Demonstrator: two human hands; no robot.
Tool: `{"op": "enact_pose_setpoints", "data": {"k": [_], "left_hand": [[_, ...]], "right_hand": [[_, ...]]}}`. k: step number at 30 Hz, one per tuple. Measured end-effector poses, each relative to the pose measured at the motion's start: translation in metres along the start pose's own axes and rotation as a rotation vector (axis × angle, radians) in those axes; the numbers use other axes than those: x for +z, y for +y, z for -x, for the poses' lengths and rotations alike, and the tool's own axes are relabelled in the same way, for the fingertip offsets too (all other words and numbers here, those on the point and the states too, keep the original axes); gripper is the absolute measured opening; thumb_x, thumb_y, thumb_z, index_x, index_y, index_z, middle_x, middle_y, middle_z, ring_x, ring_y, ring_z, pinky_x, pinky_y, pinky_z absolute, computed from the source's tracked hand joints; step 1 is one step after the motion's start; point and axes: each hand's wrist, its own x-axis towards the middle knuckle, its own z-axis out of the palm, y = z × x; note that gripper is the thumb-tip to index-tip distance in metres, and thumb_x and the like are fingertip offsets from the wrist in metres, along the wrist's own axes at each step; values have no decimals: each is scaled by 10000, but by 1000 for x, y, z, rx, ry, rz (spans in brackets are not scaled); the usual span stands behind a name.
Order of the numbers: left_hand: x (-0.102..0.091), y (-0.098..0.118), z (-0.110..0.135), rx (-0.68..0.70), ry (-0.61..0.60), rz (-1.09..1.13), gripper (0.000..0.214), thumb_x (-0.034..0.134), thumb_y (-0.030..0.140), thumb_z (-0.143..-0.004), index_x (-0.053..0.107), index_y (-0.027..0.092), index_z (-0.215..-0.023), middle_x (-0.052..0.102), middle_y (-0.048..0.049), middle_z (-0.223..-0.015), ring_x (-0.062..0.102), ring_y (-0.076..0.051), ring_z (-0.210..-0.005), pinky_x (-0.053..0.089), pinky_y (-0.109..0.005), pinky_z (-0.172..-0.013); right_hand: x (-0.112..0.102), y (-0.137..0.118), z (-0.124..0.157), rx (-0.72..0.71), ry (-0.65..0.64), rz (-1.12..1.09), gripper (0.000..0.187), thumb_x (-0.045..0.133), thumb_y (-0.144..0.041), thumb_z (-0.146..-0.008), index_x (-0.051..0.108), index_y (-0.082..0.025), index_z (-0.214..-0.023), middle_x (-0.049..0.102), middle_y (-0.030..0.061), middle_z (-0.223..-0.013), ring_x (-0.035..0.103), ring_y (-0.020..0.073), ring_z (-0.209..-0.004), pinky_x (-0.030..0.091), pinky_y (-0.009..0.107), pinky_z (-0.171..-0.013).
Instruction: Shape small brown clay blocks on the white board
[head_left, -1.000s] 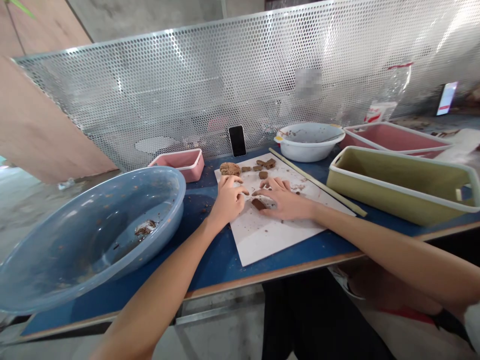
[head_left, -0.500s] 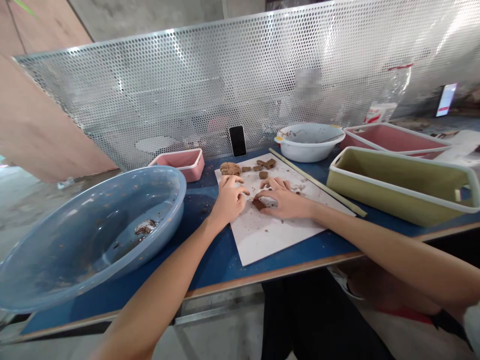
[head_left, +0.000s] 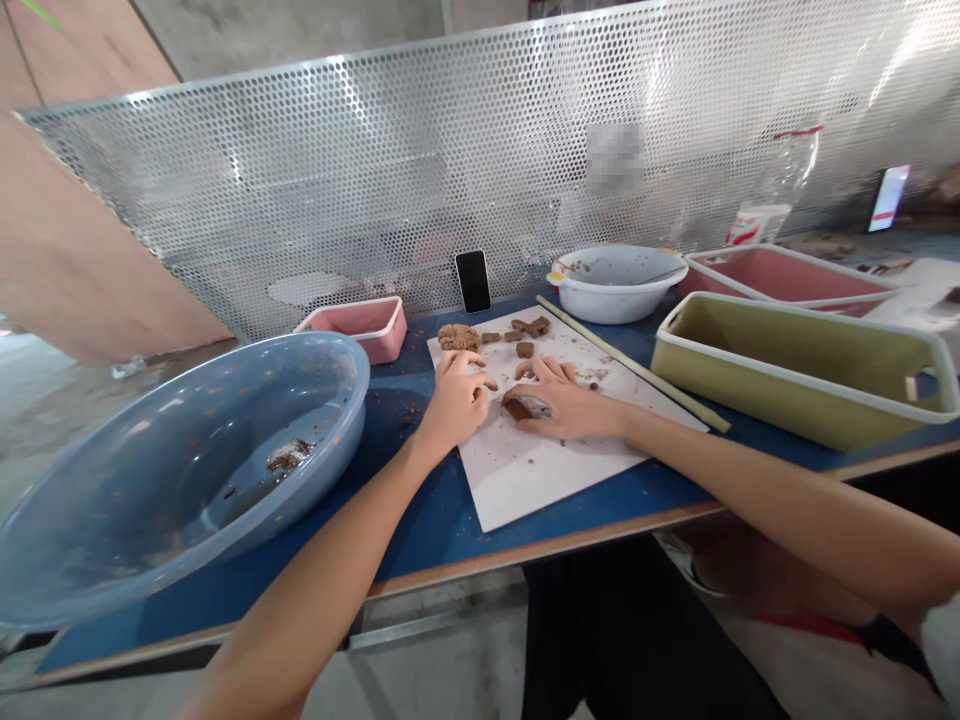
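Note:
A white board (head_left: 525, 470) lies on the blue table (head_left: 420, 530). My right hand (head_left: 566, 400) rests on the board with its fingers curled round a small brown clay piece (head_left: 519, 405), which is tilted up off the board. My left hand (head_left: 457, 395) sits beside it, fingers bent and fingertips on the board, close to the same piece. At the far end of the board lie a round brown clay lump (head_left: 459, 337) and several small clay bits (head_left: 529, 330).
A big blue basin (head_left: 97, 520) with clay residue fills the left. A small pink tray (head_left: 360, 325), a black phone (head_left: 473, 281), a white bowl (head_left: 616, 283), a long stick (head_left: 637, 368), a green tray (head_left: 795, 365) and a pink tray (head_left: 787, 275) stand around. A perforated metal screen (head_left: 450, 160) closes the back.
My right hand's fingers have curled in and tipped the brown clay piece up from lying flat. My left hand has hardly moved.

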Motion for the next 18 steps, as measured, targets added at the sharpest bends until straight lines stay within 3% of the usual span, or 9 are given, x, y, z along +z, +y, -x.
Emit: {"op": "enact_pose_setpoints", "data": {"k": [5, 12, 18], "left_hand": [[-1, 0, 0, 1, -2, -1, 409, 552, -5, -899, 884, 231, -938, 710, -117, -1340, 560, -341, -1338, 487, -627, -1266], [-2, 1, 0, 4, -2, 3, 406, 555, -4, -904, 889, 226, -935, 713, -122, -1341, 559, -341, -1338, 486, -628, -1263], [-3, 2, -1, -1, -5, -5, 413, 549, -1, -911, 890, 232, -938, 712, -117, -1338, 561, -340, -1333, 487, -628, -1262]], "right_hand": [[-2, 1, 2, 14, 20, -1, 586, 677, -602, -1013, 674, -292, -1511, 546, 181, -1544, 473, 472, -1479, 347, 701, -1244], [0, 5, 1, 3, 13, 13, 441, 672, -537, -1016, 732, -277, -1368, 559, 187, -1561, 438, 466, -1506, 365, 713, -1218], [-5, 3, 3, 2, 10, 20, 449, 675, -544, -1020, 758, -292, -1383, 557, 180, -1577, 457, 472, -1526, 346, 727, -1243]]}}
